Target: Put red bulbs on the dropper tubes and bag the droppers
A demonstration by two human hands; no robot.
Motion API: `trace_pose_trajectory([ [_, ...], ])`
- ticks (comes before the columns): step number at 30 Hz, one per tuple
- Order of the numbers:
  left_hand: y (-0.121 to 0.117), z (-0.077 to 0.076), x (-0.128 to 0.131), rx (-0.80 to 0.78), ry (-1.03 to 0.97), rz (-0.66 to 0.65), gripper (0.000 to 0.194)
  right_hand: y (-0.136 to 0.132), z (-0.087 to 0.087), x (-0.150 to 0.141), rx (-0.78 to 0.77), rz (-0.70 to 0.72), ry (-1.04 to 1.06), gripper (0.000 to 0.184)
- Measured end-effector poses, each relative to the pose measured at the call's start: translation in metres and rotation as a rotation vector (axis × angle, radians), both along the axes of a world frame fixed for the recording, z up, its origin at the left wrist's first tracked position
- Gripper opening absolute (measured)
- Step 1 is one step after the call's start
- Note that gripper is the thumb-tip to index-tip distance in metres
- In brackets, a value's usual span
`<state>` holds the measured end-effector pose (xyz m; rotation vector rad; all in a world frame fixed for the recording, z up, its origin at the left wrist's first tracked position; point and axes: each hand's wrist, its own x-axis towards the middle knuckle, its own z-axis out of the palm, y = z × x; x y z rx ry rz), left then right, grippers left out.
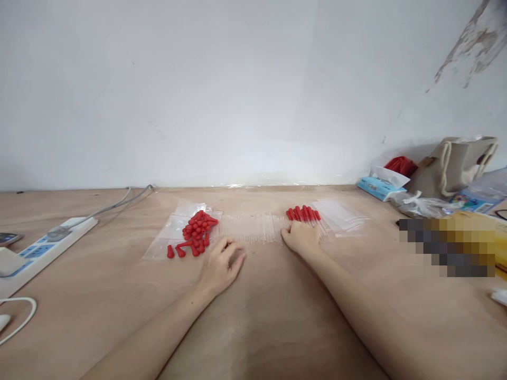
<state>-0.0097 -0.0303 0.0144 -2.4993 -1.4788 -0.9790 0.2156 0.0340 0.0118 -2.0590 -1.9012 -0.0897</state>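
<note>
My left hand rests just off the table with thumb and fingers apart, nothing in it. Close by, a heap of red rubber dropper bulbs lies on clear plastic bags. A row of thin clear glass tubes stretches between my two hands. Over the right end of that row my right hand is closed with its fingers curled down; whatever they grip is hidden. Just beyond its knuckles lie several droppers with red bulbs, side by side, their tubes partly covered by the hand.
More clear bags lie right of the droppers. A tissue pack, a cloth bag and a yellow package crowd the right side. At left are a power strip with a grey cable, and a phone. A wall closes the back.
</note>
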Motion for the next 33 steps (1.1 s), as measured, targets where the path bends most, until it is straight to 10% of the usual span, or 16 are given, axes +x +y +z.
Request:
trace_pose_trajectory([
  [3,0.009,0.031,-0.026,-0.013,0.108,0.238,0.017,-0.001,-0.003,0.001,0.032,-0.001,-0.007,0.028],
  [10,0.014,0.078,-0.117,-0.679,0.206,0.594,0.030,-0.006,-0.011,-0.002,0.261,0.020,0.108,0.026],
  [20,0.027,0.044,-0.131,-0.918,0.058,0.511,0.036,-0.017,-0.023,0.001,0.533,0.188,0.159,0.027],
  [28,0.018,0.071,-0.142,-0.715,0.172,0.551,0.020,-0.032,-0.022,0.004,0.581,0.403,0.233,0.021],
  [33,0.003,0.086,-0.090,-0.575,-0.074,0.106,0.023,-0.036,-0.023,0.003,0.543,0.576,0.194,0.019],
])
